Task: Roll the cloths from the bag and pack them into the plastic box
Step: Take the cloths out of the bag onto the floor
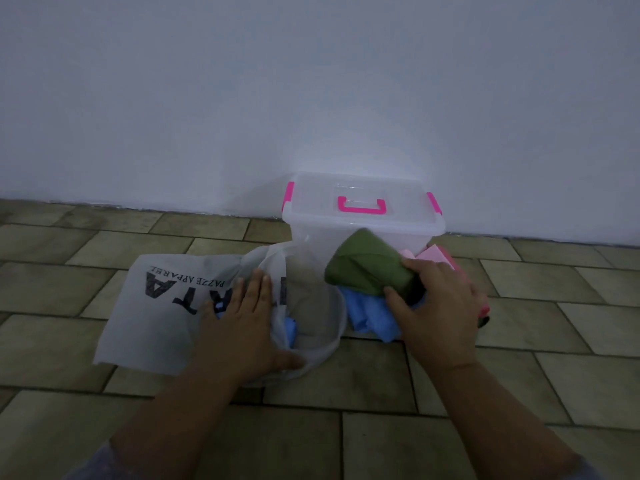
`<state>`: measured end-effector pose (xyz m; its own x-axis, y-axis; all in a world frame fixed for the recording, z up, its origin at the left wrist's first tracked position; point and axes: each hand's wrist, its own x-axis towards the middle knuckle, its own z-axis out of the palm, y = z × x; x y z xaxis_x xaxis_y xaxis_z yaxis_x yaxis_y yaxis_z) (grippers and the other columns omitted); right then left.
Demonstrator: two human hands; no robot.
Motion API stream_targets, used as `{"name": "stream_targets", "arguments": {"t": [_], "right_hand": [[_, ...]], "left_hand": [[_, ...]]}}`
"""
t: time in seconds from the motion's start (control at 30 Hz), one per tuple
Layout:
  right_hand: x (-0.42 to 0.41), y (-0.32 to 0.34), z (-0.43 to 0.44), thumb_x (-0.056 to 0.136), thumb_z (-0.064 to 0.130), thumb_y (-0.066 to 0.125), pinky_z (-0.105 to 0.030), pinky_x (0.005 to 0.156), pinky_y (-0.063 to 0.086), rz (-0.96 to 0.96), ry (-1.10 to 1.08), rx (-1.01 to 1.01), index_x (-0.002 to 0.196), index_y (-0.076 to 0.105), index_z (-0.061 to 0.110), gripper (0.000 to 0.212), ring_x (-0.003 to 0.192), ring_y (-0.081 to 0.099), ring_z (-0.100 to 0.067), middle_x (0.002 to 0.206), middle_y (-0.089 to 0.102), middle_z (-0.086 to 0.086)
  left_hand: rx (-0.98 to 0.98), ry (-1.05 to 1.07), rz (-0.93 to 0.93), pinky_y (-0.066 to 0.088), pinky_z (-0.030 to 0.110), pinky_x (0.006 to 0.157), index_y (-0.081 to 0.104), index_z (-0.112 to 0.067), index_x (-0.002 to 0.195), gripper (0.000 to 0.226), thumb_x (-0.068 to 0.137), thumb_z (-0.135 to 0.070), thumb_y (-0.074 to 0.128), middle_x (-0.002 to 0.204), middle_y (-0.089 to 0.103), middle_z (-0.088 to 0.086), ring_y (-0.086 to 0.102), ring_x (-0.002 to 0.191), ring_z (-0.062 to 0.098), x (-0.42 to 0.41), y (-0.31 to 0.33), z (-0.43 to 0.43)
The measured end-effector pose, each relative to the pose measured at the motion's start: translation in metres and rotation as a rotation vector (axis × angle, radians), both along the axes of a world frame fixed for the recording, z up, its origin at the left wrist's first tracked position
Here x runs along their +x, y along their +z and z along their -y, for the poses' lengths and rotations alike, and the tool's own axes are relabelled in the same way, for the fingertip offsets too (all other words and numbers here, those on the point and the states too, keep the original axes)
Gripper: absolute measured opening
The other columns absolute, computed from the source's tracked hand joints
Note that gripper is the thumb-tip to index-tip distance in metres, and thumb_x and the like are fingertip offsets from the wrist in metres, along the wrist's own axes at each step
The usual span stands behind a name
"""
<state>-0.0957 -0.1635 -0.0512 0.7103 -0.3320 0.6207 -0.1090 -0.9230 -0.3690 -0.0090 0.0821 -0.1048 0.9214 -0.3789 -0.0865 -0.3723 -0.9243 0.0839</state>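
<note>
Early yet: right hand (438, 306) fingers curled round olive-green cloth bundle (367, 271), left hand (239, 327) fingers flat on white printed bag (156, 317), clear pink-handled plastic box (311, 233) lidded, apparently unpacked

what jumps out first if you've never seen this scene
The clear plastic box with hot-pink handle and latches, lid on, stands against the wall. In front of it the right hand grips a green cloth over a blue cloth. The left hand lies flat on the white printed bag.

A plain room, probably in a home

The tiled floor (381, 382) meets a bare white wall (311, 81).
</note>
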Motion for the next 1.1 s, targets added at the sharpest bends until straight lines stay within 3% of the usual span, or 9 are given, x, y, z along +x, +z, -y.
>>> {"name": "stream_targets", "arguments": {"t": [0.1, 0.2, 0.43, 0.53, 0.6, 0.7, 0.8, 0.9, 1.1], "right_hand": [[0.005, -0.012, -0.007, 0.066, 0.033, 0.076, -0.038, 0.075, 0.028, -0.230, -0.107, -0.238, 0.093, 0.065, 0.019, 0.032, 0.079, 0.054, -0.029, 0.080, 0.057, -0.007], [0.006, -0.024, -0.014, 0.071, 0.047, 0.069, -0.041, 0.079, 0.030, -0.407, -0.123, -0.353, 0.094, 0.062, 0.021, 0.035, 0.084, 0.054, -0.029, 0.087, 0.060, -0.006], [-0.019, -0.028, -0.021, 0.079, 0.073, 0.036, -0.055, 0.101, 0.026, -0.405, -0.124, -0.187, 0.133, 0.050, 0.025, 0.073, 0.127, 0.043, -0.028, 0.137, 0.050, -0.006], [-0.051, -0.046, -0.033, 0.072, 0.085, 0.008, -0.057, 0.110, 0.013, -0.485, -0.108, -0.036, 0.151, 0.010, 0.030, 0.096, 0.146, 0.010, -0.023, 0.160, 0.005, -0.003], [-0.072, -0.067, -0.039, 0.061, 0.088, -0.006, -0.058, 0.111, 0.005, -0.624, -0.116, 0.005, 0.142, -0.024, 0.037, 0.097, 0.144, -0.013, -0.019, 0.152, -0.029, 0.004], [-0.095, -0.081, -0.043, 0.056, 0.091, -0.008, -0.062, 0.108, 0.013, -0.713, -0.196, 0.004, 0.146, -0.012, 0.036, 0.105, 0.146, 0.005, -0.026, 0.160, -0.005, -0.004], [-0.102, -0.090, -0.039, 0.062, 0.090, 0.004, -0.058, 0.111, 0.004, -0.813, -0.186, 0.010, 0.146, -0.012, 0.040, 0.099, 0.146, -0.006, -0.022, 0.160, -0.010, 0.002], [-0.098, -0.094, -0.039, 0.064, 0.087, 0.006, -0.058, 0.109, 0.001, -0.827, -0.161, -0.006, 0.146, -0.007, 0.041, 0.095, 0.146, -0.008, -0.024, 0.160, -0.009, 0.003], [-0.096, -0.094, -0.036, 0.063, 0.089, 0.005, -0.061, 0.107, -0.001, -0.826, -0.152, 0.029, 0.147, -0.002, 0.041, 0.097, 0.145, -0.007, -0.025, 0.160, -0.006, 0.002]], "left_hand": [[0.008, -0.010, -0.032, -0.003, 0.059, 0.113, -0.046, -0.025, 0.127, 0.132, 0.042, -0.101, 0.021, 0.145, -0.043, -0.007, -0.027, 0.140, 0.016, 0.000, 0.003, 0.001], [0.019, -0.037, -0.041, -0.006, 0.056, 0.112, -0.045, -0.025, 0.128, 0.131, 0.041, -0.102, 0.017, 0.145, -0.043, -0.008, -0.025, 0.140, 0.014, -0.006, 0.003, -0.001], [-0.039, -0.066, -0.059, -0.004, 0.056, 0.113, -0.048, -0.029, 0.125, 0.129, 0.041, -0.101, 0.018, 0.144, -0.044, -0.010, -0.022, 0.141, 0.012, -0.028, 0.002, 0.005], [-0.221, -0.050, -0.036, 0.007, 0.055, 0.114, -0.039, -0.032, 0.135, 0.127, 0.049, -0.099, 0.026, 0.152, -0.031, -0.011, -0.009, 0.142, 0.010, -0.033, 0.012, 0.001], [-0.395, 0.103, 0.109, 0.020, 0.057, 0.110, -0.007, -0.025, 0.149, 0.115, 0.065, -0.086, 0.042, 0.159, 0.006, 0.002, 0.017, 0.142, 0.020, -0.026, 0.026, -0.014], [-0.452, 0.499, 0.393, 0.042, 0.060, 0.092, 0.027, -0.009, 0.134, 0.079, 0.080, -0.061, 0.052, 0.135, 0.044, 0.020, 0.048, 0.118, 0.041, 0.008, 0.041, -0.060], [-0.482, 0.752, 0.098, 0.041, 0.055, 0.093, 0.029, -0.002, 0.139, 0.076, 0.086, -0.053, 0.049, 0.141, 0.038, 0.025, 0.042, 0.122, 0.046, 0.042, 0.051, -0.093], [-0.396, 0.730, -0.034, 0.041, 0.041, 0.093, 0.044, -0.002, 0.134, 0.053, 0.095, -0.038, 0.044, 0.136, 0.045, 0.024, 0.047, 0.120, 0.038, 0.047, 0.051, -0.090], [-0.328, 0.534, 0.238, 0.046, 0.042, 0.077, 0.065, 0.003, 0.096, 0.044, 0.101, -0.023, 0.030, 0.097, 0.064, 0.025, 0.061, 0.087, 0.036, 0.034, 0.084, -0.058]]}}
